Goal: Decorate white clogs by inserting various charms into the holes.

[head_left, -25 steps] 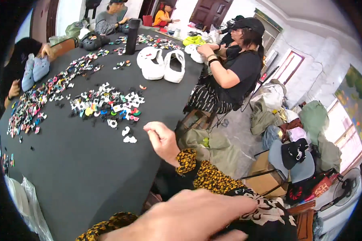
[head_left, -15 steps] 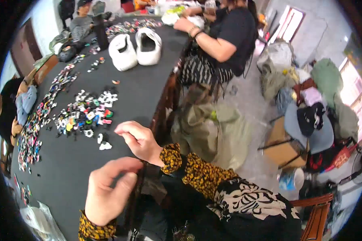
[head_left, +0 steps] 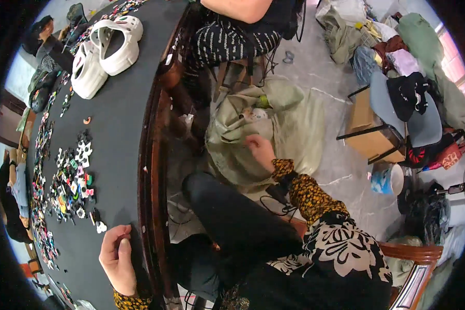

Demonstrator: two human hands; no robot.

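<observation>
Dark round tabletop (head_left: pixel 119 129) carries heaps of small coloured charms (head_left: pixel 70 181), seemingly unsorted; left hand (head_left: pixel 118 258) rests curled, empty, at its edge; right hand (head_left: pixel 260 151), fingers loosely together, reaches into the pale green sack (head_left: pixel 294 119) on the floor.

Your left hand (head_left: pixel 118 256) rests loosely curled on dark table (head_left: pixel 119 134), near its wooden edge. Small colourful charms (head_left: pixel 70 183) heaped just left of it. Two white clogs (head_left: pixel 104 51) far on table. Your right hand (head_left: pixel 261 150) reaches down into pale green sack (head_left: pixel 294 119) on floor, right of table. Another person's striped skirt (head_left: pixel 232 41) far, beside table.
</observation>
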